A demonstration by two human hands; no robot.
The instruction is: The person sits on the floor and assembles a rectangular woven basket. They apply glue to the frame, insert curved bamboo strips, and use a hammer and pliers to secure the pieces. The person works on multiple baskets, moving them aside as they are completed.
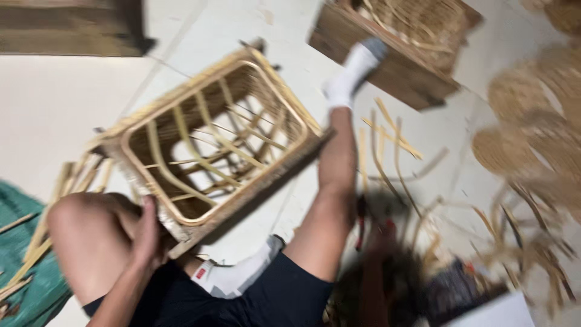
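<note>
Wicker basket (212, 139) above knee, left hand (147, 233) gripping its corner

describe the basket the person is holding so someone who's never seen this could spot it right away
On the white tiled floor, look just above the person's bent knee, where the left hand grips a corner. The half-woven basket is a rectangular frame of pale cane tilted on its side, open ribs showing, unlike the wooden box mould by the socked foot.

No packages, labels, signs or screens discernible; view heavily blurred
</note>
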